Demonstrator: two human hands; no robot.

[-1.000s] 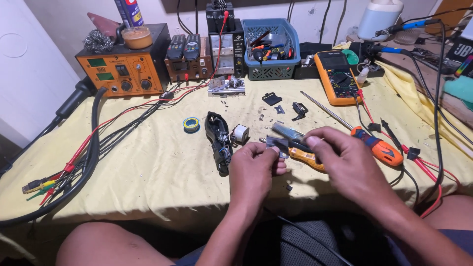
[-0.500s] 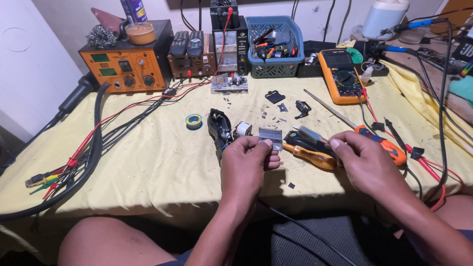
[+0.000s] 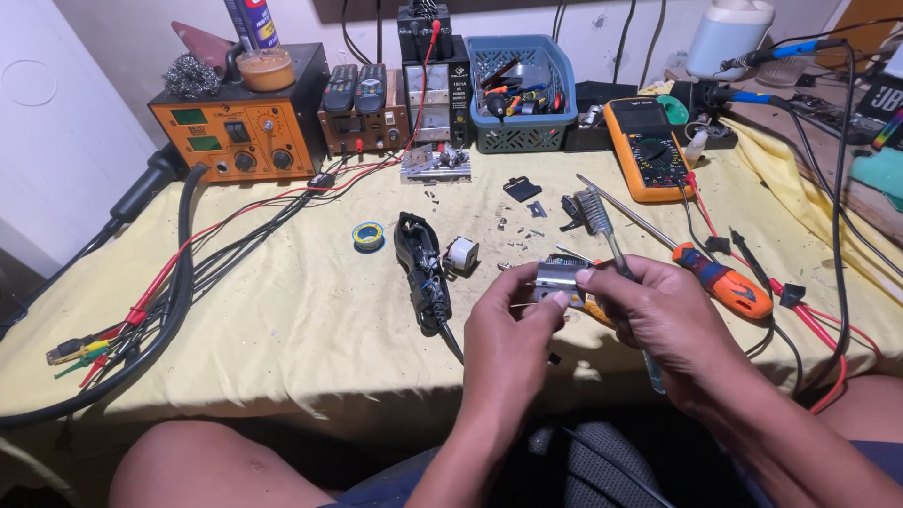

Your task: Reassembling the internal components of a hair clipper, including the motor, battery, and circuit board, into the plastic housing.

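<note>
fingers of both hands, left hand and right hand, clamped on small metal blade near orange-faced station

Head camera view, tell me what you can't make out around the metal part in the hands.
- Metal part: the lower half is hidden by the left hand and right hand, so its full shape is unclear.
- Brush: the handle's middle disappears behind the right hand.
- Small screws on the yellow cloth: too small to count or identify.
- Blue basket: the tools inside overlap and blur together.
</note>
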